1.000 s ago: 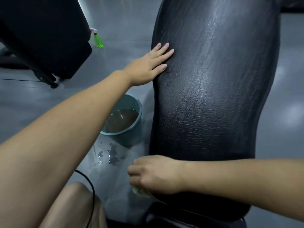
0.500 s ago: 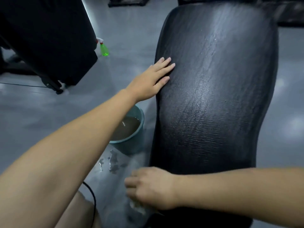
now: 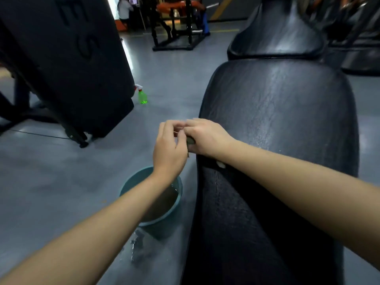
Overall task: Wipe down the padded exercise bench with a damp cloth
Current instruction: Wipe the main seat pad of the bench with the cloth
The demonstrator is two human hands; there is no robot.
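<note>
Mid-frame at the left edge of the padded bench [image 3: 277, 120], right grip [image 3: 205, 138] is closed round the mostly hidden cloth [image 3: 191, 141], left grip [image 3: 168, 149], fingers curled, meets it, hold unclear, teal bucket [image 3: 164, 229] below.

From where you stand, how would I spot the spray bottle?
Find the big black padded bench on the right. Left across the grey floor, the spray bottle stands beside a dark tilted pad. Nothing else nearby is bright green.
</note>
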